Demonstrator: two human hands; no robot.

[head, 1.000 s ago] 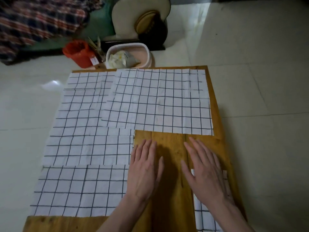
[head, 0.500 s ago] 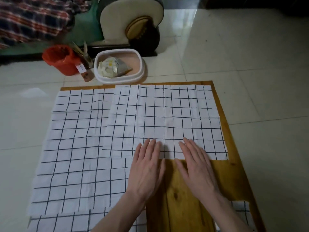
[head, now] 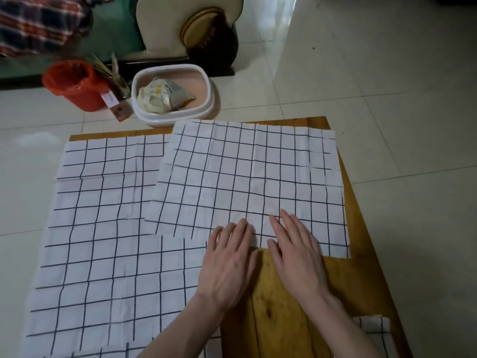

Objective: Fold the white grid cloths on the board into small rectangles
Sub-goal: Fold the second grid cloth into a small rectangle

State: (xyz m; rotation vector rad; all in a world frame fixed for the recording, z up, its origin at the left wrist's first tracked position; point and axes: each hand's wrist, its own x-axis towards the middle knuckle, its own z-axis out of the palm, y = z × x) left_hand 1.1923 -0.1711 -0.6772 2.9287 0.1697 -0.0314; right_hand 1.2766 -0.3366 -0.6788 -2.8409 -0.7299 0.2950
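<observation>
A white grid cloth [head: 247,177] lies flat on the far right part of the wooden board [head: 284,306]. It overlaps a larger white grid cloth [head: 103,228] spread over the board's left side. My left hand [head: 227,264] and my right hand [head: 296,254] lie flat side by side, fingers straight, with the fingertips pressing on the near edge of the right cloth. A folded grid cloth [head: 374,329] shows at the near right, partly behind my right forearm. Another grid cloth edge [head: 103,353] peeks in at the bottom left.
Beyond the board's far edge on the tiled floor stand a white oval basin [head: 206,81] holding a crumpled bag, a red bucket [head: 74,86] and a cream and dark round object [head: 191,29]. The left cloth hangs past the board's left edge.
Both hands have slid forward from the bare wood onto the near edge of the right cloth. The view has shifted forward with them.
</observation>
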